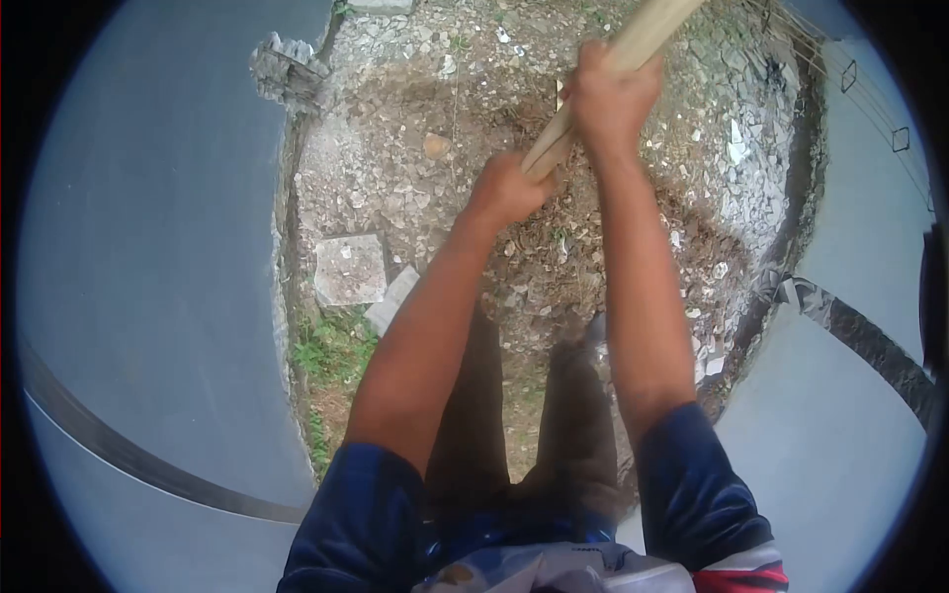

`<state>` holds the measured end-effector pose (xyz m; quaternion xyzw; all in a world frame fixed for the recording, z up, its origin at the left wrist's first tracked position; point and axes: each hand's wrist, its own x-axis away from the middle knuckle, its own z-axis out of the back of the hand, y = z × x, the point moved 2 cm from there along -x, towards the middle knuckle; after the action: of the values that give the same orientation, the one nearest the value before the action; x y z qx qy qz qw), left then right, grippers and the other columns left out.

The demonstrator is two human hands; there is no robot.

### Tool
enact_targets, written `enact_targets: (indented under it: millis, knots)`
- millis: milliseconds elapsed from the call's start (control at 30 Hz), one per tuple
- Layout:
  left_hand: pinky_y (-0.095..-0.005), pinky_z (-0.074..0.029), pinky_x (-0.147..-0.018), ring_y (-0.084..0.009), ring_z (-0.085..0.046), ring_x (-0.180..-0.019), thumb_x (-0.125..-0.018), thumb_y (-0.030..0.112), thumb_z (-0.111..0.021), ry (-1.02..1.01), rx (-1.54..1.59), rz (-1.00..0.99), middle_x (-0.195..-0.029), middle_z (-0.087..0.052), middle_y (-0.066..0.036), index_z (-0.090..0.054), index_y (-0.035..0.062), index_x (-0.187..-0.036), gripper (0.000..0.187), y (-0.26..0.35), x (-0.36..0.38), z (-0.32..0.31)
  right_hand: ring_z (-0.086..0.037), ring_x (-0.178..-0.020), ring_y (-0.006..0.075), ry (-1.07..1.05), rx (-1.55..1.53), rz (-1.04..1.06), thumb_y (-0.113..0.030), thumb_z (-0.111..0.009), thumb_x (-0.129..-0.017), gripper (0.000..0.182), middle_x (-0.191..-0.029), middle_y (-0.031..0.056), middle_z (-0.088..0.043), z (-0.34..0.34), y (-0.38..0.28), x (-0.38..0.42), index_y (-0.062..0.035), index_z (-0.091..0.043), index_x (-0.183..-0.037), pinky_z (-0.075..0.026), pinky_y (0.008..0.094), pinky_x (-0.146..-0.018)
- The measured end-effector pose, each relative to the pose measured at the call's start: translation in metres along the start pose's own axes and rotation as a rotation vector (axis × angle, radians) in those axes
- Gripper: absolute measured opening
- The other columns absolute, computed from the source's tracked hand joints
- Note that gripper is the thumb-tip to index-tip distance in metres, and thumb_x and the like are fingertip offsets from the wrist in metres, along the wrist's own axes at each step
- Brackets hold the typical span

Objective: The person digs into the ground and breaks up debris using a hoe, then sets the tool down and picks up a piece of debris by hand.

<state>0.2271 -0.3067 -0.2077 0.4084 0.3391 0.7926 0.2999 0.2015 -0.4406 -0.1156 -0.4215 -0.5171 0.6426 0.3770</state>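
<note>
Both of my hands grip one long, pale wooden handle (647, 35), which slants from the lower left to the top right and leaves the view there. My left hand (511, 190) is closed round its lower end. Farther up the shaft, my right hand (615, 99) is wrapped round it. Whatever is fixed to the handle's far end lies outside the picture. Beneath the hands is rubble-strewn ground (534, 267) with brown soil and small broken stones.
Smooth grey walls rise on the left (158, 217) and right (860, 247). A flat concrete slab (350, 269) lies near green weeds (331, 351) on the left. A jagged concrete lump (287, 71) juts from the left wall. Thin metal rods with square ties (848, 77) are at upper right.
</note>
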Motion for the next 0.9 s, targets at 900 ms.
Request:
enact_targets:
  millis: [900]
  knots:
    - [-0.0422, -0.054, -0.07, -0.037, -0.071, -0.081, -0.083, 0.034, -0.073, -0.065, 0.304, 0.058, -0.081, -0.069, -0.023, -0.068, -0.0023, -0.096, 0.039, -0.012, 0.212, -0.16, -0.059, -0.057, 0.013, -0.218, 0.071, -0.111, -0.009, -0.068, -0.09, 0.05, -0.082, 0.0072, -0.06, 0.135, -0.077, 0.119, 0.0004, -0.038, -0.128, -0.049, 0.0261, -0.048]
